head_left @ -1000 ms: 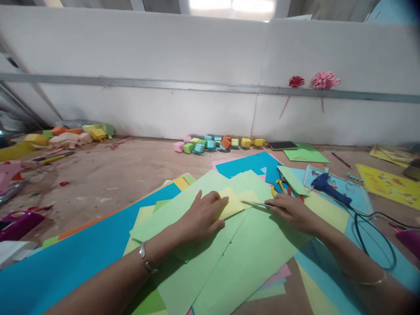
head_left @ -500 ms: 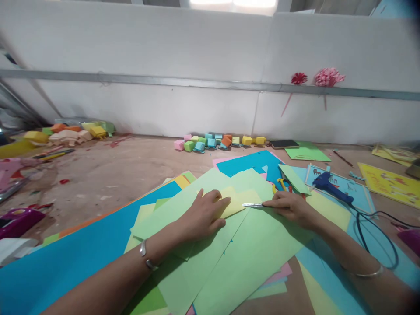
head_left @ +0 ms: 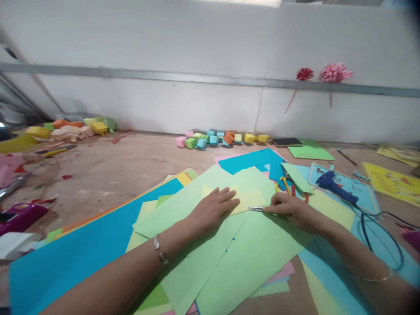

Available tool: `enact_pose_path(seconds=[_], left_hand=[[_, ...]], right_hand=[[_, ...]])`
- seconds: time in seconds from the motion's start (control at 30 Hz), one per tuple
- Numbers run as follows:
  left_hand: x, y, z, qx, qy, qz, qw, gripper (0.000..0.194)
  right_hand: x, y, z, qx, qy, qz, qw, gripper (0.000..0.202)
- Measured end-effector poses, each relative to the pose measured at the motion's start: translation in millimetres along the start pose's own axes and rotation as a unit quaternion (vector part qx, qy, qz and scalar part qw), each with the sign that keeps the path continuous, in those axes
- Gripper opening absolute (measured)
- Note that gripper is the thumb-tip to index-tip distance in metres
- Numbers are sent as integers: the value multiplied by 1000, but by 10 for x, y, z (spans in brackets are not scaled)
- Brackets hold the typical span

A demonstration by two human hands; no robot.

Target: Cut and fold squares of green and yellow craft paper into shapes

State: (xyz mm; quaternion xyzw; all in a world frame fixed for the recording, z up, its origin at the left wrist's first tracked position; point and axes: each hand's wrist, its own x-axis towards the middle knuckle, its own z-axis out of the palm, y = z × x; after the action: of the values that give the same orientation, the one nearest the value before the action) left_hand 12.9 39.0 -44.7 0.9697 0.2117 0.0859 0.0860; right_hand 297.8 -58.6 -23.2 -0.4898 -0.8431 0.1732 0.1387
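Note:
My left hand (head_left: 213,211) lies flat with fingers stretched out, pressing on a small pale yellow paper piece (head_left: 254,199). That piece rests on overlapping light green sheets (head_left: 254,258). Pinched in the closed fingers of my right hand (head_left: 292,211) is a slim silver pointed tool (head_left: 255,209). Its tip points left and meets the lower edge of the yellow paper, right of my left fingertips. My fingers cover its rear part, so its exact kind is unclear. Just behind my right hand stand tools with yellow and red handles (head_left: 288,186).
A blue glue gun (head_left: 336,187) with a black cord lies at right. Large blue sheets (head_left: 82,245) spread to the left. Several paper cubes (head_left: 213,140) and a dark flat object (head_left: 287,142) sit along the white wall. A purple tool (head_left: 22,218) is at far left.
My left hand has flattened, its fingers straightening and shifting right over the yellow paper. The tool's tip in my right hand has moved slightly right and down. The whole view has shifted slightly.

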Motion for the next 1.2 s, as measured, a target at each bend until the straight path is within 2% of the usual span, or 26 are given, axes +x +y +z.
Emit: enact_pose_path(seconds=[0.13, 0.43, 0.57, 0.77, 1.03, 1.2], left_hand=[[-11, -28, -15, -7, -55, -17, 998, 50], [7, 27, -46, 2, -84, -48, 995, 49], [9, 29, -56, 0, -87, -52, 995, 49], [17, 48, -77, -2, -101, -56, 993, 50], [9, 6, -27, 15, -73, -43, 996, 49], [7, 130, 8, 27, -71, -36, 996, 48]], right_hand=[[8, -26, 3, 7, -6, -9, 1000, 45], [27, -129, 24, 19, -25, 10, 999, 45], [14, -135, -21, 25, -48, 10, 998, 44], [1, -108, -24, 24, -51, -4, 998, 45], [29, -153, 48, 17, -43, -2, 999, 41], [-23, -114, -36, 26, -59, -4, 998, 40]])
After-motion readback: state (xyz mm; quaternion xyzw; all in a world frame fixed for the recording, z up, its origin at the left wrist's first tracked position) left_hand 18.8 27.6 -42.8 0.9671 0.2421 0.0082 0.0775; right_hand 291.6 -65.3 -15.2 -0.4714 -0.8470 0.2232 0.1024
